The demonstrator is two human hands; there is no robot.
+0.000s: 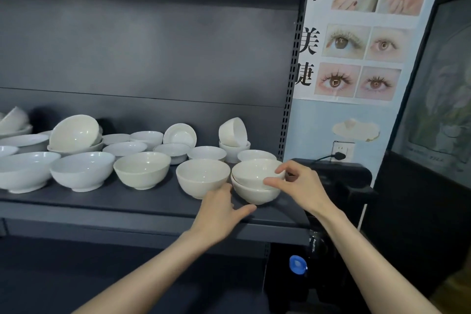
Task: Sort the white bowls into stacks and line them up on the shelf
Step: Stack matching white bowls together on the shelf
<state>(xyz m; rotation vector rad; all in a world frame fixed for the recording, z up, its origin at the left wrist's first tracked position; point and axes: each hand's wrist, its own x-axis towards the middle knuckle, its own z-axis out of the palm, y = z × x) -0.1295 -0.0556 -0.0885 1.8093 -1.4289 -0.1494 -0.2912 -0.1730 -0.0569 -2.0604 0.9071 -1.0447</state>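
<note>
- A dark grey metal shelf [153,201] with a plain back panel fills the left and centre of the frame. To its right hangs a poster [356,33] of nail and eye photos.
- Below the poster, a plug sits in a wall socket [341,151]. A black appliance [341,176] stands just beside the shelf's right end, and a blue cap [297,264] shows lower down.
- White bowls crowd the shelf from the left edge to the centre right, unsorted. Two wide bowls [81,169] stand at the front left and a cream bowl [142,172] at front centre, with small shallow dishes behind them.
- Several pieces lie askew. A tilted bowl [74,132] rests inside another at the left, a small dish [179,135] leans on edge at the back, and a tipped cup-shaped bowl [233,132] lies on a small bowl.
- At the front right, the top bowl [254,172] sits nested in the lower bowl [254,194], slightly off level. Both are glossy, cream-white and footed.
- A single bowl [202,177] of like size stands just left of this pair.
- The right hand [300,183] pinches the top bowl, with the thumb on its near wall and the forefinger curled at the rim.
- The left hand [219,209] is spread, its fingers reaching into the gap between the single bowl and the pair and its thumb stretched out below the lower bowl. Whether it touches either cannot be told.
</note>
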